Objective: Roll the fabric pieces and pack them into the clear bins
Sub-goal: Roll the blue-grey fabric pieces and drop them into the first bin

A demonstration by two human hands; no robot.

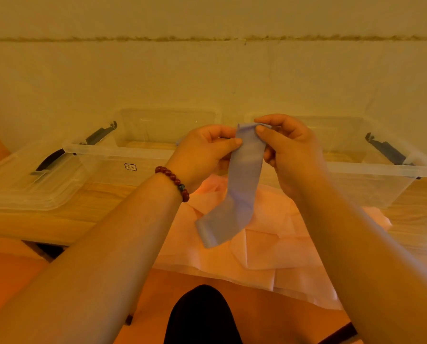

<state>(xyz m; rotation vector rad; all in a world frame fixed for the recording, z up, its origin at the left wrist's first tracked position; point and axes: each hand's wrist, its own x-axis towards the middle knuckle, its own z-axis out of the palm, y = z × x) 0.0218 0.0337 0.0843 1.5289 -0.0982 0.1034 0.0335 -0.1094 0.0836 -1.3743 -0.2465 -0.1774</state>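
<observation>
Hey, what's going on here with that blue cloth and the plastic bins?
A person is pinching the top end of a blue fabric strip between the left hand and the right hand. The rest of it hangs loose and is not rolled yet. Under it, pink fabric pieces lie spread on the wooden table. Behind, the left bin and the right bin stand open, with a lid beside the left one. No rolled fabric shows in either.

A: Back there?
B: Pale wall [207, 75], crossed by a rough dark seam [257, 38].
A: Lower down?
B: Wooden tabletop [46, 224], orange surface [14, 274] beneath its near edge, red bead bracelet [174, 181] with one dark bead.
</observation>
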